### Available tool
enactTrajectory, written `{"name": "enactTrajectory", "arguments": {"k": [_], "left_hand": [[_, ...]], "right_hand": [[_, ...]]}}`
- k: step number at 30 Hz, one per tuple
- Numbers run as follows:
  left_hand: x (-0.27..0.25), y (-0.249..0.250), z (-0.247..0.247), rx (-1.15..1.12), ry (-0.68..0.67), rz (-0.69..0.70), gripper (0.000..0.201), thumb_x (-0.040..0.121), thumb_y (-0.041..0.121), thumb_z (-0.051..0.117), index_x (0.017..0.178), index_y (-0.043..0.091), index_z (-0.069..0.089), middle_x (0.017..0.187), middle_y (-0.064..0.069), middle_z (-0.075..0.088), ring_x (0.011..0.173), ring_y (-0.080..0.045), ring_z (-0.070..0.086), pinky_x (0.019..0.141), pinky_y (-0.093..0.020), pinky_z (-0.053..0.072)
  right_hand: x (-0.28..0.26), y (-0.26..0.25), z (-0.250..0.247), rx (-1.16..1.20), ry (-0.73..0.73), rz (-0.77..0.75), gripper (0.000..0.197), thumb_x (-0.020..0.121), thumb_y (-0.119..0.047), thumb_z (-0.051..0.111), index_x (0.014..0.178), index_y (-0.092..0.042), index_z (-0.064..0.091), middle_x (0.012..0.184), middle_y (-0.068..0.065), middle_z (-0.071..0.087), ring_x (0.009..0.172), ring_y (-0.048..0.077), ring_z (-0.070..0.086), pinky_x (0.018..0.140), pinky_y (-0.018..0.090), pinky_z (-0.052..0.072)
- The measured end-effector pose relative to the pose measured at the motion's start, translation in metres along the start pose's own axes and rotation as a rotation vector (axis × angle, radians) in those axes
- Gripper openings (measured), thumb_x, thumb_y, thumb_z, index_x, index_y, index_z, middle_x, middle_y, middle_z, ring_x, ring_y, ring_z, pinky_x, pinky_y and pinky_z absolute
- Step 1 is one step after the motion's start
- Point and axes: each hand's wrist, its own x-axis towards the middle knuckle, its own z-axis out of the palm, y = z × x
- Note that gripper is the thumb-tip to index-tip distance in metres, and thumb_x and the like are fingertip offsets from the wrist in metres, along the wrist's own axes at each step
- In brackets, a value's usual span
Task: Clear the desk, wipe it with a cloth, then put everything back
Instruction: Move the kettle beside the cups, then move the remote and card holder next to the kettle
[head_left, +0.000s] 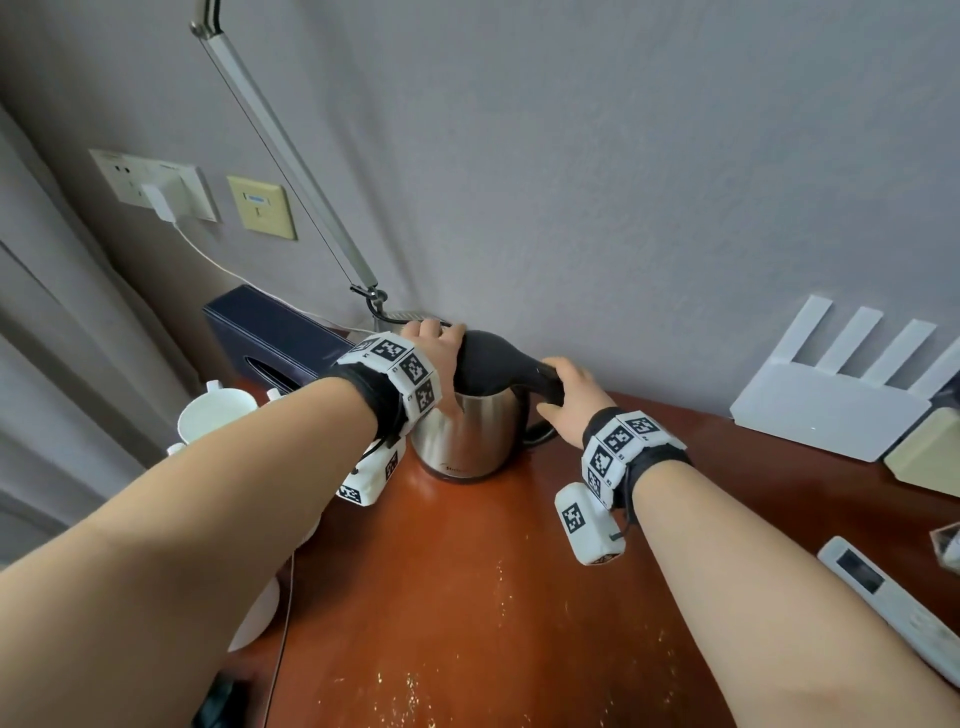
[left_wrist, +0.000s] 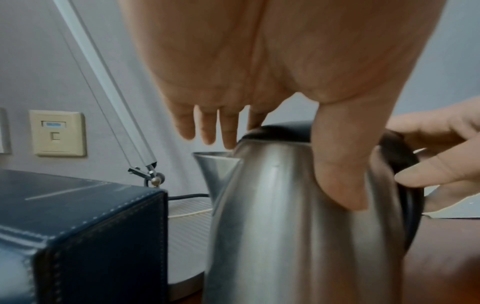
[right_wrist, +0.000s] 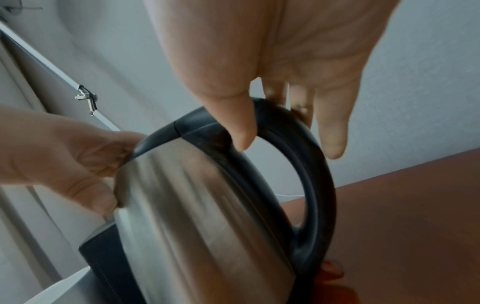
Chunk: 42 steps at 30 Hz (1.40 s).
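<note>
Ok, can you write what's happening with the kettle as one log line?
kettle: upright on desk | left hand: grips lid and body | right hand: grips black handle | cloth: not visible

Stainless steel kettles with black lid and handle (head_left: 467, 431): one
Dark blue leather tissue boxes (head_left: 270, 332), left of the kettle: one
White ceramic cups (head_left: 213, 415): at least two
White four-antenna routers (head_left: 831, 400): one
White remote controls (head_left: 893, 597): one
Hands on kettle: two

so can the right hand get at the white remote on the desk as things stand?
Probably not yet: the right hand has its grip on the steel kettle's black handle. The white remote lies unobstructed to its right.
</note>
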Motion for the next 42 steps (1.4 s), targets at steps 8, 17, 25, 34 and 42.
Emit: {"name": "enactTrajectory", "arguments": {"k": [8,17,25,34,42], "left_hand": [[-0.024,0.078,-0.002,-0.054,0.167,0.208,0.094,0.077,0.049,0.068,0.149,0.027,0.011,0.154,-0.005,0.013,0.145,-0.025,0.006,0.117,-0.041,0.013],[-0.039,0.245,0.022,0.006,-0.090,0.521,0.070,0.087,0.037,0.062,0.147,0.031,0.026,0.151,0.000,0.023,0.139,-0.023,0.023,0.113,-0.043,0.031],[-0.040,0.417,0.066,0.118,-0.180,0.644,0.067,0.089,0.031,0.060,0.147,0.031,0.026,0.149,0.002,0.031,0.137,-0.023,0.029,0.110,-0.044,0.035],[-0.018,0.525,0.120,0.305,-0.265,0.727,0.076,0.089,0.020,0.062,0.149,0.035,0.017,0.156,0.006,0.019,0.144,-0.021,0.014,0.115,-0.043,0.021],[0.011,0.535,0.129,0.302,-0.262,0.703,0.054,0.090,0.023,0.058,0.140,0.032,0.038,0.145,0.001,0.031,0.136,-0.022,0.024,0.111,-0.036,0.020]], "right_hand": [[-0.054,0.048,-0.035,-0.093,0.027,0.093,0.071,0.090,-0.028,0.057,0.147,-0.032,0.016,0.150,0.007,0.024,0.138,0.028,0.028,0.109,0.040,0.031],[-0.145,0.206,-0.111,-0.132,0.075,0.357,0.066,0.090,-0.028,0.058,0.146,-0.029,0.022,0.153,0.005,0.019,0.142,0.029,0.015,0.114,0.043,0.022],[-0.198,0.380,-0.174,-0.189,0.064,0.562,0.074,0.087,-0.028,0.063,0.147,-0.028,0.020,0.152,0.009,0.018,0.140,0.032,0.020,0.114,0.043,0.025],[-0.168,0.488,-0.208,-0.203,0.079,0.516,0.092,0.079,-0.024,0.071,0.149,-0.029,0.012,0.153,0.005,0.015,0.140,0.029,0.018,0.115,0.044,0.024],[-0.136,0.515,-0.195,-0.207,0.033,0.458,0.084,0.082,-0.022,0.068,0.148,-0.028,0.016,0.150,0.004,0.020,0.136,0.028,0.026,0.110,0.043,0.031]]}}
